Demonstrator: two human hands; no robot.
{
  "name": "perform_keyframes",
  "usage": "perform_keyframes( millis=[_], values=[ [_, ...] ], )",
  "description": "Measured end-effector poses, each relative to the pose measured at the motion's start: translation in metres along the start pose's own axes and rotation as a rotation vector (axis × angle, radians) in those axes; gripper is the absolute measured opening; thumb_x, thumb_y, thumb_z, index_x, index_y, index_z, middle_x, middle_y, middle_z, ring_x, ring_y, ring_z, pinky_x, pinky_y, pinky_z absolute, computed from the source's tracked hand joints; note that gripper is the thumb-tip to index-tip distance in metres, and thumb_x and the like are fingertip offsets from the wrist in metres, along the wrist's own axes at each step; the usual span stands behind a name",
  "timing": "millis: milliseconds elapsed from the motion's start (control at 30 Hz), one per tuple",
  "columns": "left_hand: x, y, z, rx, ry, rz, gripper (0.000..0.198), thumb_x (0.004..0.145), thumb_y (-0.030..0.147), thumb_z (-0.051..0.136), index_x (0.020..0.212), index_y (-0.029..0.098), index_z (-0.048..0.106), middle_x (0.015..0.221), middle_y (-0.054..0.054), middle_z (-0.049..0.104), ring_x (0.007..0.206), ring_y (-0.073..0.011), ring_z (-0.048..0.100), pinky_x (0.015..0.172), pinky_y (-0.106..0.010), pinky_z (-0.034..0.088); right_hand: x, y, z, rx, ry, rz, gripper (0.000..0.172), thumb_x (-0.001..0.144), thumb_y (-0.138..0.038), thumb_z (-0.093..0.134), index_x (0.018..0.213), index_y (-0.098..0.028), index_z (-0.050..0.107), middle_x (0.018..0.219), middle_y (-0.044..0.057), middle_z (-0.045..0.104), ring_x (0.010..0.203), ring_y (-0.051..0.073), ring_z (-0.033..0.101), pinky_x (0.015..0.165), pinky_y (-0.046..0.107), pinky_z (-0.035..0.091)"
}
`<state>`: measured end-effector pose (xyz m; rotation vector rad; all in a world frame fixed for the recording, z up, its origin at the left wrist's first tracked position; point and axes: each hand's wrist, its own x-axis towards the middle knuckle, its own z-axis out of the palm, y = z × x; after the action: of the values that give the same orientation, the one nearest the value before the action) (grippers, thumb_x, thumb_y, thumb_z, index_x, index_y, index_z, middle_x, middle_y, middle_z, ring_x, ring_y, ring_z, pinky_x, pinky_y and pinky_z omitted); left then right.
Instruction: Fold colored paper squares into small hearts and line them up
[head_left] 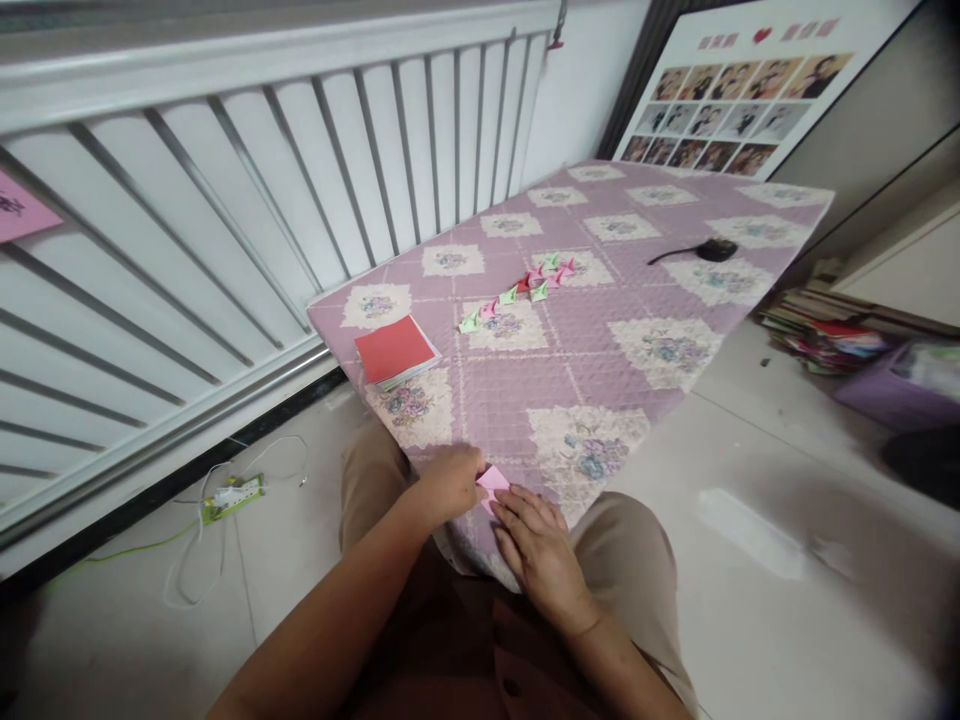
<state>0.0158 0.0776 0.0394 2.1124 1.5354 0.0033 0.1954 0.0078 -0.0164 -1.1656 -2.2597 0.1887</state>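
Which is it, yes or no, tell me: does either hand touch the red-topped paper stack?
No, the left hand and right hand are at the pink paper, apart from that red-topped stack.

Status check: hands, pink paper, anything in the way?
Left hand at pink paper, right hand partly over it. Paper at table's near end. Red-topped stack sits apart, not blocking.

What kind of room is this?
Probably a room in someone's home. It has a purple-and-white flowered tablecloth, a big white rectangular photo board and a green-and-white plastic power strip down low.
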Motion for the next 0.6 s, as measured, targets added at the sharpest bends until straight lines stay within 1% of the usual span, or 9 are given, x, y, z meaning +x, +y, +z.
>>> perform_keyframes(
  millis=[100, 233, 300, 333, 367, 433, 467, 500, 600],
  values=[
    [0.0, 0.001, -0.001, -0.006, -0.017, 0.027, 0.008, 0.073, 0.026, 0.062, 0.074, 0.018, 0.062, 0.08, -0.004, 0.064, 0.077, -0.0192, 0.058, 0.07, -0.028, 0.042, -0.001, 0.001, 0.0, 0.034, 0.032, -0.011, 0.023, 0.089, -0.019, 0.051, 0.108, -0.022, 0.064, 0.113, 0.007, 0.067, 0.115, 0.027, 0.054, 0.094, 0.047, 0.039],
    [-0.004, 0.003, 0.003, -0.029, 0.031, 0.028, 0.003, 0.074, 0.02, 0.059, 0.075, 0.018, 0.06, 0.082, -0.004, 0.063, 0.083, -0.0196, 0.056, 0.074, -0.029, 0.04, 0.0, 0.003, -0.003, 0.153, 0.081, 0.012, 0.015, 0.088, -0.02, 0.055, 0.098, -0.024, 0.064, 0.107, 0.006, 0.067, 0.111, 0.025, 0.057, 0.091, 0.045, 0.043],
    [-0.007, 0.002, 0.007, -0.054, 0.06, 0.014, 0.002, 0.074, 0.018, 0.058, 0.076, 0.018, 0.059, 0.083, -0.004, 0.063, 0.082, -0.0188, 0.055, 0.073, -0.028, 0.039, 0.003, 0.005, -0.004, 0.253, 0.102, 0.076, 0.011, 0.087, -0.022, 0.055, 0.096, -0.024, 0.062, 0.106, 0.006, 0.067, 0.108, 0.023, 0.058, 0.09, 0.042, 0.046],
    [-0.009, 0.002, 0.008, -0.07, 0.071, 0.007, 0.002, 0.074, 0.018, 0.057, 0.076, 0.018, 0.058, 0.082, -0.003, 0.062, 0.08, -0.018, 0.055, 0.071, -0.028, 0.039, 0.005, 0.006, -0.005, 0.295, 0.116, 0.128, 0.012, 0.087, -0.023, 0.056, 0.099, -0.024, 0.06, 0.106, 0.006, 0.066, 0.106, 0.022, 0.059, 0.09, 0.041, 0.047],
    [-0.01, 0.001, 0.01, -0.089, 0.078, 0.002, 0.002, 0.075, 0.017, 0.057, 0.076, 0.018, 0.058, 0.081, -0.003, 0.062, 0.077, -0.0169, 0.054, 0.069, -0.027, 0.039, 0.008, 0.007, -0.006, 0.326, 0.131, 0.185, 0.018, 0.086, -0.026, 0.057, 0.104, -0.023, 0.058, 0.108, 0.007, 0.065, 0.105, 0.022, 0.059, 0.09, 0.04, 0.048],
    [-0.013, -0.001, 0.012, -0.129, 0.086, 0.0, 0.001, 0.075, 0.017, 0.057, 0.075, 0.018, 0.057, 0.077, -0.001, 0.061, 0.071, -0.0148, 0.053, 0.064, -0.025, 0.037, 0.017, 0.01, -0.008, 0.361, 0.14, 0.276, 0.034, 0.084, -0.03, 0.06, 0.116, -0.022, 0.053, 0.11, 0.009, 0.064, 0.103, 0.022, 0.06, 0.088, 0.039, 0.049],
    [-0.015, -0.001, 0.013, -0.148, 0.09, 0.001, 0.001, 0.075, 0.017, 0.056, 0.076, 0.018, 0.057, 0.075, 0.0, 0.061, 0.069, -0.014, 0.052, 0.063, -0.025, 0.037, 0.023, 0.011, -0.009, 0.376, 0.12, 0.292, 0.039, 0.083, -0.031, 0.06, 0.12, -0.021, 0.052, 0.11, 0.009, 0.064, 0.102, 0.022, 0.061, 0.087, 0.038, 0.05],
    [-0.017, -0.002, 0.013, -0.166, 0.097, 0.001, 0.002, 0.076, 0.017, 0.056, 0.077, 0.018, 0.057, 0.075, 0.001, 0.06, 0.069, -0.0136, 0.052, 0.062, -0.024, 0.036, 0.029, 0.011, -0.011, 0.395, 0.077, 0.287, 0.04, 0.082, -0.03, 0.06, 0.121, -0.021, 0.052, 0.109, 0.008, 0.065, 0.1, 0.021, 0.061, 0.086, 0.037, 0.05],
    [-0.023, -0.001, 0.013, -0.208, 0.133, 0.001, 0.007, 0.079, 0.015, 0.053, 0.085, 0.018, 0.057, 0.08, 0.001, 0.062, 0.072, -0.013, 0.053, 0.063, -0.023, 0.037, 0.048, 0.012, -0.016, 0.461, -0.121, 0.213, 0.024, 0.084, -0.022, 0.055, 0.107, -0.022, 0.061, 0.098, 0.004, 0.068, 0.089, 0.018, 0.063, 0.08, 0.031, 0.051]
  ],
)
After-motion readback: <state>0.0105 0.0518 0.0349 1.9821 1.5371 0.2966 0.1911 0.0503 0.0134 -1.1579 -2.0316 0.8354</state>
